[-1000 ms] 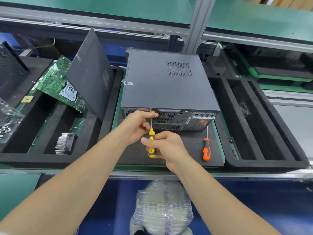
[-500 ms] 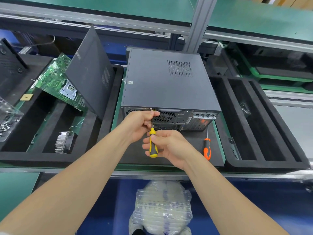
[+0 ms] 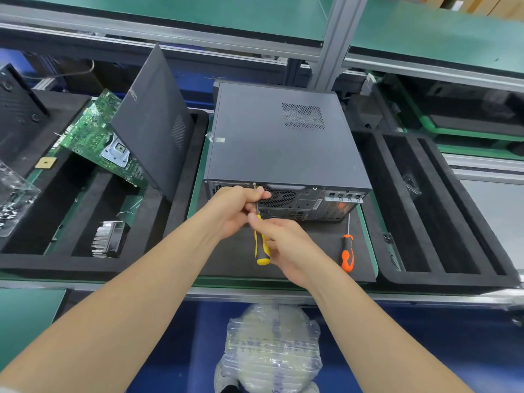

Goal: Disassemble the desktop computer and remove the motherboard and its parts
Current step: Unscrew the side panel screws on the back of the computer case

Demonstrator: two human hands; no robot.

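Observation:
A closed dark grey desktop computer (image 3: 272,137) lies flat on a black mat, rear panel facing me. My right hand (image 3: 286,248) grips the yellow-and-black screwdriver (image 3: 261,249), whose tip sits at a screw (image 3: 254,184) on the upper left of the rear panel. My left hand (image 3: 235,208) pinches the screwdriver's shaft just below the tip, fingers curled against the panel.
An orange screwdriver (image 3: 347,252) lies on the mat to the right. The left foam tray (image 3: 71,259) holds a green motherboard (image 3: 102,140), a leaning side panel (image 3: 153,120) and a heatsink (image 3: 109,238). A slotted foam tray (image 3: 442,211) stands right. Bubble wrap (image 3: 272,350) lies below.
My right hand has shifted its grip on the yellow handle, turning it slightly. The left hand stays pinched at the shaft by the screw.

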